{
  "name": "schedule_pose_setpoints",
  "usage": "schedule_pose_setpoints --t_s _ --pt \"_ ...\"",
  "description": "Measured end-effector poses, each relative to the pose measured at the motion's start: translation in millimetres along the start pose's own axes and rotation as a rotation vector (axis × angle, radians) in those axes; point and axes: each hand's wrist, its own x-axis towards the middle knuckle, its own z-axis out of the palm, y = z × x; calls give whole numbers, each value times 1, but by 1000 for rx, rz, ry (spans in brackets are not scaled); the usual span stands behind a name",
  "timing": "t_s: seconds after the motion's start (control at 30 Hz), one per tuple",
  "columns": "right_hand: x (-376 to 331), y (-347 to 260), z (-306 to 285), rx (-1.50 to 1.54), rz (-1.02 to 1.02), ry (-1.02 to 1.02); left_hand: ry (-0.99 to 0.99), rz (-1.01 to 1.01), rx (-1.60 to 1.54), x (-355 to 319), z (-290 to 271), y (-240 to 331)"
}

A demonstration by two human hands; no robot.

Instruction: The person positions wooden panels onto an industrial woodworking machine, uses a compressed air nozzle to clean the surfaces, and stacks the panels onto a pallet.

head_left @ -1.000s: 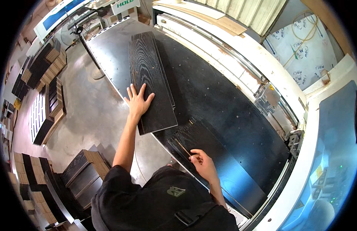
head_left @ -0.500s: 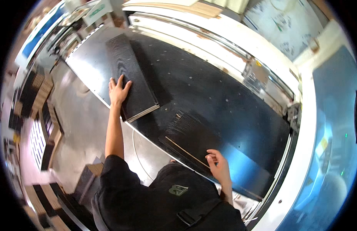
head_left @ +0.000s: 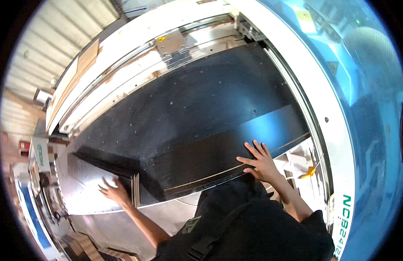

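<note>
My left hand (head_left: pixel 115 192) lies with spread fingers on top of a stack of dark boards (head_left: pixel 86 172) at the left, close to the end where the layered pale edges show. My right hand (head_left: pixel 262 166) rests with fingers apart on a long dark board (head_left: pixel 201 158) along the table's near edge. A thin light-coloured strip (head_left: pixel 201 179) runs along this board's near side, and the right thumb reaches toward it. Neither hand grips anything. Both boards and stack lie on the black machine table (head_left: pixel 166 115).
A white gantry rail with a metal carriage (head_left: pixel 172 47) spans the far side. At the right stand a white frame (head_left: pixel 317 102) and a blue translucent cover (head_left: pixel 362 82). Flat panels (head_left: pixel 79 69) lie beyond the rail. Stacked boards (head_left: pixel 79 248) stand on the floor, lower left.
My view has turned to the right. The right hand, curled beside the near board before, is now spread on it. My left hand still lies on the stack.
</note>
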Motion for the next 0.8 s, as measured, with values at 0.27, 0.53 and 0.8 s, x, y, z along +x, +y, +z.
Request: schedule_pose_setpoints --t_s 0.27,0.53,0.8 --pt "60 17 0 9 41 111 -283 544 -648 -53 -48 222" --pt "196 109 -5 -97 104 163 -445 694 -668 -1 23 282" --pt "289 179 -24 -142 195 309 -488 707 -534 25 35 355"
